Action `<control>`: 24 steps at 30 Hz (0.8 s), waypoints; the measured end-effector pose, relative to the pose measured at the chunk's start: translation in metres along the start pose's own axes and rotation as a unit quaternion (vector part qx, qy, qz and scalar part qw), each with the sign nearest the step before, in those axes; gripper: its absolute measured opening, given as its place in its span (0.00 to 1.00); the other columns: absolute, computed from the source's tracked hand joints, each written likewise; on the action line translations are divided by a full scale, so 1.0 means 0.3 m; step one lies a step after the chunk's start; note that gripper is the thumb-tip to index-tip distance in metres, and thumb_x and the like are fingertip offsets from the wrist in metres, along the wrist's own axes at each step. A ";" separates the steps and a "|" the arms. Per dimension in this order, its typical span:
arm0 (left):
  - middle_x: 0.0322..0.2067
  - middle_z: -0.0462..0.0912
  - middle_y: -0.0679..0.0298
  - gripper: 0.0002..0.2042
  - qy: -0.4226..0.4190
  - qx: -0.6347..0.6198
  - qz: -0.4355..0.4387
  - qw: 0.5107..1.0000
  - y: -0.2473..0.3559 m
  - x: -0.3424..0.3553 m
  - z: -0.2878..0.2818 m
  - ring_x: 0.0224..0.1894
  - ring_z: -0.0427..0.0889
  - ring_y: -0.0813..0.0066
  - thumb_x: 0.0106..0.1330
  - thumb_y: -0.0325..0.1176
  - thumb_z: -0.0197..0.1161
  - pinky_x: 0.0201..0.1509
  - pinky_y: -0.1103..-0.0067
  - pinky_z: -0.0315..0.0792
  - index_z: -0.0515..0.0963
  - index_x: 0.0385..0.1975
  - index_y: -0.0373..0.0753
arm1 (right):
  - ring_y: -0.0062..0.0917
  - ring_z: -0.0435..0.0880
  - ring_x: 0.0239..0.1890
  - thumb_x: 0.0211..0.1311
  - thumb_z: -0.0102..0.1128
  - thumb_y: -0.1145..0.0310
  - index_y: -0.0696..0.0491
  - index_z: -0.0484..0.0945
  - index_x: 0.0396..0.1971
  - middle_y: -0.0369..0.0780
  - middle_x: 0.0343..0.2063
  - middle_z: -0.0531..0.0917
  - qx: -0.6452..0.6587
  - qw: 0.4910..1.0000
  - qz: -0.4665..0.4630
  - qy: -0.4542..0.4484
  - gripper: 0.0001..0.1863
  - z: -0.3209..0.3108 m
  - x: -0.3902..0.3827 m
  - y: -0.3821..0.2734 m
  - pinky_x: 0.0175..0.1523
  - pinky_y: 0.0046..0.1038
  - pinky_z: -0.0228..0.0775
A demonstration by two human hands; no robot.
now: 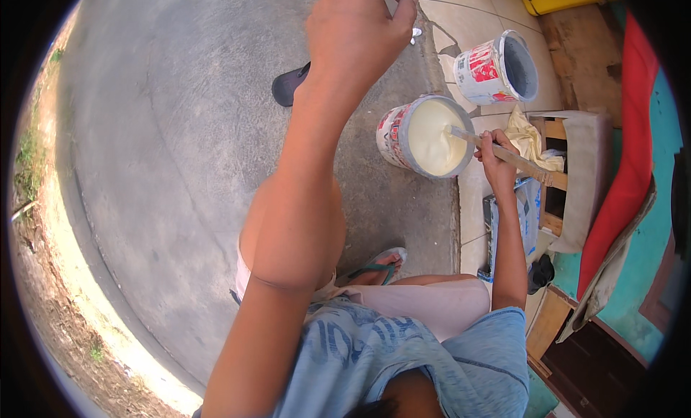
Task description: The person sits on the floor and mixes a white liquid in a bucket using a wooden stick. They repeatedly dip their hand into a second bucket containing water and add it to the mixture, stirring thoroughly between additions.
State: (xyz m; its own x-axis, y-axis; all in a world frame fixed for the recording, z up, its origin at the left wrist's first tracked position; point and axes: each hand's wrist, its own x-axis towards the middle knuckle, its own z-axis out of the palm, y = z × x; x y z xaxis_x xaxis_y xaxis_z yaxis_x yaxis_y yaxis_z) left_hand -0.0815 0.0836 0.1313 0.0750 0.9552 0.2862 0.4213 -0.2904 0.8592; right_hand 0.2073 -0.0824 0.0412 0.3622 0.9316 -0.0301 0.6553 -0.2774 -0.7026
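My right hand (497, 159) is closed around a flat wooden stick (531, 167). The stick's far end dips into thick cream-coloured paint (432, 141). That paint fills much of a white bucket (391, 136) with red print and a grey rim, which stands at the edge of the grey concrete. High in the view, my left hand (363, 29) is raised close, with its fingers curled and partly cut off by the upper edge. Whether it holds anything is hidden. Past the paint bucket, on the tiles, is a second bucket (479, 71) with a stained grey inside.
A crumpled pale yellow cloth (531, 141) lies by a wooden-framed padded piece (583, 180) at the right. Near it are a blue-and-white package (527, 216) and a long red cushion (625, 159). A dark sandal (289, 87) lies on the concrete beyond my left arm.
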 end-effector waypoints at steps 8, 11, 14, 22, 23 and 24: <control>0.18 0.77 0.54 0.17 -0.045 0.096 0.051 0.993 -0.033 -0.043 0.043 0.21 0.76 0.57 0.65 0.43 0.56 0.30 0.67 0.70 0.76 0.25 0.33 | 0.15 0.79 0.19 0.69 0.54 0.66 0.59 0.74 0.25 0.36 0.18 0.79 0.044 0.977 -0.007 -0.208 0.14 0.026 -0.037 -0.105 0.25 0.18 0.70; 0.18 0.77 0.53 0.16 -0.081 0.122 0.043 0.988 -0.020 -0.045 0.032 0.23 0.78 0.57 0.65 0.41 0.57 0.31 0.67 0.71 0.76 0.25 0.33 | 0.15 0.78 0.19 0.68 0.54 0.66 0.59 0.74 0.25 0.36 0.18 0.78 -0.046 0.970 -0.008 -0.238 0.14 -0.055 -0.036 -0.078 0.25 0.18 0.71; 0.19 0.79 0.57 0.12 -0.113 0.122 0.051 0.985 -0.025 -0.041 0.033 0.24 0.79 0.59 0.61 0.40 0.62 0.31 0.67 0.71 0.76 0.28 0.36 | 0.13 0.74 0.20 0.68 0.54 0.66 0.59 0.72 0.23 0.35 0.16 0.75 -0.110 0.982 -0.071 -0.138 0.15 -0.057 -0.004 -0.025 0.26 0.19 0.71; 0.54 0.74 0.55 0.33 -0.348 -0.084 0.180 0.916 0.067 -0.141 0.146 0.58 0.71 0.54 0.50 0.39 0.73 0.62 0.67 0.66 0.70 0.59 0.45 | 0.29 0.76 0.24 0.59 0.60 0.61 0.58 0.75 0.25 0.41 0.20 0.77 -0.049 0.987 -0.093 -0.119 0.14 0.083 0.088 -0.171 0.33 0.33 0.68; 0.54 0.75 0.54 0.31 -0.345 -0.122 0.205 0.908 0.070 -0.153 0.180 0.58 0.72 0.55 0.53 0.39 0.72 0.61 0.67 0.67 0.70 0.59 0.43 | 0.31 0.79 0.27 0.57 0.61 0.59 0.58 0.76 0.28 0.41 0.22 0.79 -0.016 0.988 -0.063 -0.141 0.15 0.082 0.098 -0.176 0.35 0.35 0.70; 0.51 0.76 0.54 0.29 -0.347 -0.121 0.224 0.903 0.068 -0.150 0.211 0.56 0.73 0.55 0.56 0.38 0.69 0.58 0.67 0.68 0.70 0.59 0.42 | 0.30 0.80 0.28 0.55 0.63 0.59 0.58 0.77 0.30 0.42 0.23 0.80 -0.073 0.981 -0.145 -0.107 0.15 0.077 0.111 -0.147 0.36 0.34 0.70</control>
State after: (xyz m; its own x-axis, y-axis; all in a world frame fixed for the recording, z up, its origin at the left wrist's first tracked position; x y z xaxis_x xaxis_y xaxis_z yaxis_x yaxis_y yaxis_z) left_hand -0.0191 0.0382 0.1092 0.7723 0.5201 0.3647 0.0050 -0.5791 0.8153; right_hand 0.1751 -0.0336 0.0546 0.0095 0.9999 -0.0040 0.8032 -0.0100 -0.5957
